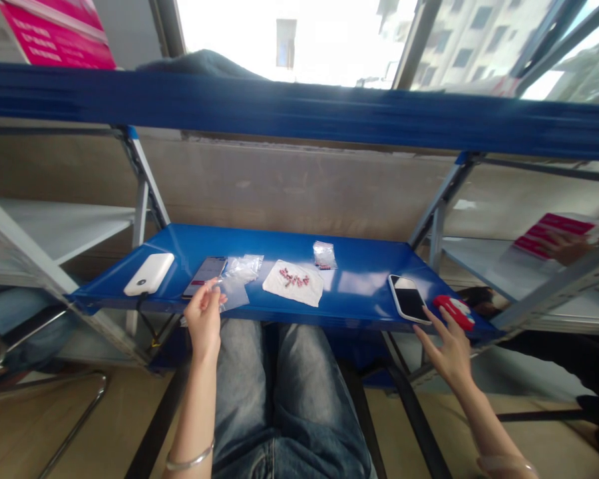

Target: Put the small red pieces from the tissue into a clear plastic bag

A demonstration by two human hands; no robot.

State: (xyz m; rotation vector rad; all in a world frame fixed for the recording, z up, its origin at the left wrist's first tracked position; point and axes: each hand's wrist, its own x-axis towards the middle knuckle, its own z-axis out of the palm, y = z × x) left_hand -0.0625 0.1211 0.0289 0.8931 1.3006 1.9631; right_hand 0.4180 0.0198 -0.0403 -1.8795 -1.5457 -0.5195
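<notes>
My left hand point(205, 316) pinches a small clear plastic bag point(235, 297) above the front edge of the blue shelf. More clear plastic bags point(244, 267) lie just behind it, beside a dark phone point(205, 274). Over at the right, my right hand point(448, 347) is open, its fingers spread at the near corner of a white-edged phone point(408, 298) and a red item point(454, 313). Whether the fingertips touch either one I cannot tell. Small dark red pieces point(294, 277) are scattered on a white cloth or tissue point(307, 293) in the middle.
A filled small bag point(324, 255) lies at the back of the blue shelf point(359, 293). At the left end is a white power-bank-like device point(150, 274) with a cable. A blue upper beam point(299, 110) crosses ahead. Another person's hand point(569, 247) is by a pink box at right.
</notes>
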